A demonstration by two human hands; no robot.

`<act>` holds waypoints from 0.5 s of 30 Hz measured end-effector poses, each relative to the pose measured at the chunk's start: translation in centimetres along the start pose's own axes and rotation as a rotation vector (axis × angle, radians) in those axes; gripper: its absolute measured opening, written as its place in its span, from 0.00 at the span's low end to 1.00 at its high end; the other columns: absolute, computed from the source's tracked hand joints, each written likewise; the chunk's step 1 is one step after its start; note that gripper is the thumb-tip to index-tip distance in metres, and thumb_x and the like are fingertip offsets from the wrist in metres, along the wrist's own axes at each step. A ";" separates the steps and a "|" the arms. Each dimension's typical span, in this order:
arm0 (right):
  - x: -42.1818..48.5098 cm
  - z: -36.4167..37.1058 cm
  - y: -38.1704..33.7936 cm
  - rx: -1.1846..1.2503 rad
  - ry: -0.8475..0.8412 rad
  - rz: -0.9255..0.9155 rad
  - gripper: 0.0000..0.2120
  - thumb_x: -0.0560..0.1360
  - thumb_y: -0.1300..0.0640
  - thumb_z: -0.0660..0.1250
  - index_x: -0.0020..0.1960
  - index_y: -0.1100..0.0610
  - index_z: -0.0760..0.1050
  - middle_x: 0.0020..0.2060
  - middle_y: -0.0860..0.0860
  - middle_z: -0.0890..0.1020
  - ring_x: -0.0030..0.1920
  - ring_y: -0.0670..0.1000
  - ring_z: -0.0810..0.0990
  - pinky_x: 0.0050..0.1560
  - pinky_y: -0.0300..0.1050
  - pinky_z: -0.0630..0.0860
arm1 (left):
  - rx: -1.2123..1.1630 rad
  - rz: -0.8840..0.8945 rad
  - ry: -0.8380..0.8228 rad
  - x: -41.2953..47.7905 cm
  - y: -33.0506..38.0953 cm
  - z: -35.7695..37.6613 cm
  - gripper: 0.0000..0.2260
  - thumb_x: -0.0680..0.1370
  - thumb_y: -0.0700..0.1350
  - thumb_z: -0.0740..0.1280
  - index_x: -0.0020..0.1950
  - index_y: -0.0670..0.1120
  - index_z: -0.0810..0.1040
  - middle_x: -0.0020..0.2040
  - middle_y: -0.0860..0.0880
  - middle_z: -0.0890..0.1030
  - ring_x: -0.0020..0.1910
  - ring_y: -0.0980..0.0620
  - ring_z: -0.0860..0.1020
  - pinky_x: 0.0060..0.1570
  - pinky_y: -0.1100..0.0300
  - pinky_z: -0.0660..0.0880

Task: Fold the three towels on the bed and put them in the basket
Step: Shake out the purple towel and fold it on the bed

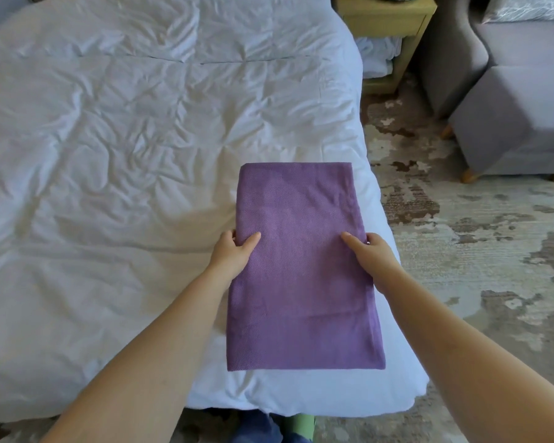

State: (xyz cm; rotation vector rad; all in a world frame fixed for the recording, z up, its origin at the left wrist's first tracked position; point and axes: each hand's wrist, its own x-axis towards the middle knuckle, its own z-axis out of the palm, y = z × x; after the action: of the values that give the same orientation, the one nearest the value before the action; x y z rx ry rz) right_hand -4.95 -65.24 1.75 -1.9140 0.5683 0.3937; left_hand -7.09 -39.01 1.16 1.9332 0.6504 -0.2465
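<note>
Towel [301, 282] of purple cloth, folded into a long narrow rectangle, lay flat on the bed [109, 155], on the white rumpled cover near its right side and close to the foot. From where I stood its long axis ran straight from the near edge of the bed away toward the far end, one short end by the person and the other pointing up the bed.

The left grip [234, 251] held the towel's left long edge about midway along, thumb on top of the cloth and fingers tucked under the edge, pinching it. The right grip [371, 254] matched it on the right long edge, directly across, thumb lying on top and fingers curled round the rim. The towel stretched between the two, with about half its length beyond them and half toward the person.

To the right of the bed a patterned rug [477, 235] covered the floor, with a grey ottoman [518, 123] on it.
</note>
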 end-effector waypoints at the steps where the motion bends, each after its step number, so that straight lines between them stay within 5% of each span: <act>1: 0.8 0.2 -0.4 -0.001 0.010 -0.006 0.19 0.72 0.43 0.68 0.53 0.57 0.75 0.42 0.48 0.78 0.39 0.45 0.76 0.31 0.38 0.68 | 0.003 0.018 0.017 0.9 0.3 0.2 0.21 0.75 0.55 0.69 0.62 0.44 0.73 0.52 0.51 0.76 0.48 0.52 0.75 0.47 0.62 0.68; 6: 5.0 1.3 -3.0 0.030 0.047 -0.030 0.17 0.72 0.45 0.69 0.51 0.57 0.75 0.40 0.47 0.79 0.38 0.43 0.77 0.25 0.30 0.69 | -0.035 0.073 0.041 5.9 2.0 1.1 0.23 0.76 0.55 0.67 0.64 0.43 0.68 0.54 0.50 0.75 0.48 0.51 0.75 0.48 0.60 0.68; 10: 8.7 1.7 -5.8 0.026 0.051 -0.022 0.18 0.73 0.42 0.67 0.51 0.56 0.75 0.42 0.48 0.80 0.39 0.46 0.78 0.32 0.38 0.71 | -0.083 0.109 0.071 9.8 3.9 1.2 0.21 0.77 0.54 0.66 0.64 0.45 0.67 0.48 0.56 0.73 0.42 0.59 0.75 0.39 0.67 0.69; 15: 12.1 2.5 -8.0 -0.067 0.178 -0.194 0.15 0.75 0.43 0.65 0.38 0.54 0.71 0.33 0.46 0.75 0.33 0.43 0.72 0.26 0.29 0.66 | -0.055 0.248 0.140 13.4 5.1 0.8 0.14 0.78 0.53 0.65 0.56 0.45 0.70 0.44 0.57 0.74 0.41 0.61 0.75 0.37 0.76 0.68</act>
State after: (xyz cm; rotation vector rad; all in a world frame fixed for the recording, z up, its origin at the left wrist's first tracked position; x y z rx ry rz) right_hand 9.52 -62.71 0.69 -2.0610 0.4842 0.1202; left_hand 6.94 -36.91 -1.16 1.9674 0.4960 0.0621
